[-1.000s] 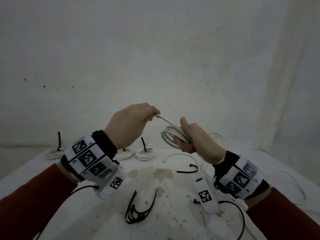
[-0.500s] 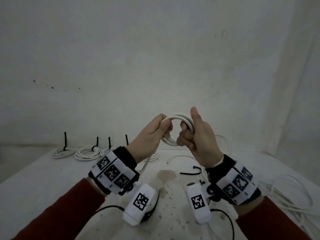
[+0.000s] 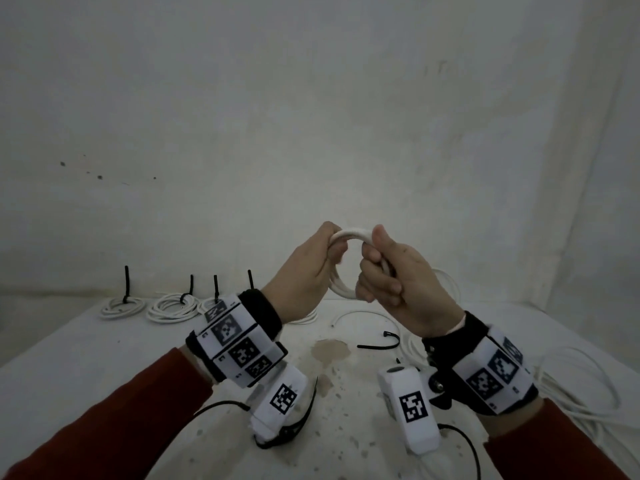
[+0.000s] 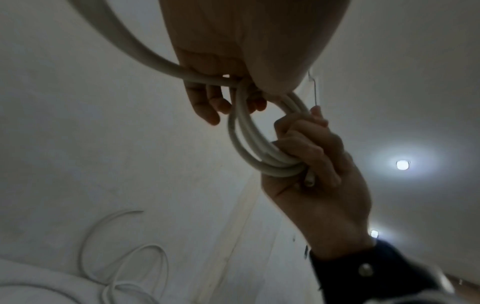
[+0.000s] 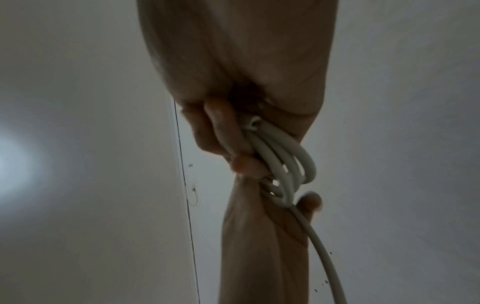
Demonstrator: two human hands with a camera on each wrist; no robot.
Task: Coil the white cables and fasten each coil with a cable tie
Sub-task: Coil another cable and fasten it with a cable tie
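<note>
A small coil of white cable (image 3: 341, 287) hangs in the air between both hands, above the table. My right hand (image 3: 384, 271) grips the coil's right side in a fist, thumb up; the cut cable end (image 4: 309, 181) pokes out of that fist. My left hand (image 3: 322, 258) curls its fingers round the coil's left side and the loose strand (image 4: 130, 41) running off it. In the right wrist view the loops (image 5: 283, 158) bunch between the fingers, and one strand (image 5: 322, 251) trails down. A loose black cable tie (image 3: 379, 342) lies on the table under my right hand.
Several tied coils (image 3: 173, 306) with upright black tie tails line the table's back left. Loose white cable (image 3: 581, 393) is heaped at the right edge. A short white cable piece (image 3: 360, 315) and more black ties (image 3: 304, 417) lie near the front. A brown stain (image 3: 329, 349) marks the table (image 3: 86, 348).
My left hand brought the strand over to the coil and now grips its left side. Both hands rose a little and came together.
</note>
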